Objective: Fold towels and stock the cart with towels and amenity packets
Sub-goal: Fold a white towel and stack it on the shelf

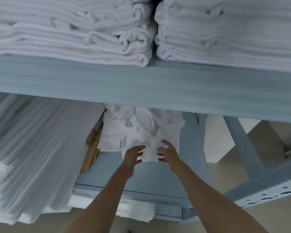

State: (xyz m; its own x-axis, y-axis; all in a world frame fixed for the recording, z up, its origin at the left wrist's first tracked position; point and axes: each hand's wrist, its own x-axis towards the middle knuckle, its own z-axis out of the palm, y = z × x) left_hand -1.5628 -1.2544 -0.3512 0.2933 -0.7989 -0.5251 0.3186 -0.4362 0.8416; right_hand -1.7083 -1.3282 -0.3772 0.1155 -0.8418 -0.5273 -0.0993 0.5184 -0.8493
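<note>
Pale blue metal shelving (141, 84) fills the view, its upper shelf running across the middle with a diagonal brace (242, 145) at the right. On that upper shelf sit two tall stacks of folded white towels: a left stack (65, 31) with rolled, rumpled ends and a right stack (228, 32), the two pressed together. Below, at the left, a large pile of white linen (32, 148) slopes down toward the near edge, blurred. On the lower shelf (107, 172), farther in, lies a loose heap of small white towels (141, 128), crumpled at the far end and flatter nearer, with squared corners showing. Between the linen and the heap, some tan, stick-like packets (92, 148) lean together; what they are cannot be told.

Both bare forearms reach forward from the near edge. The left hand (133, 155) and right hand (168, 153) face each other on either side of the heap's near end, fingers spread and relaxed, grasping nothing, at most brushing the cloth.

No writing is readable.
</note>
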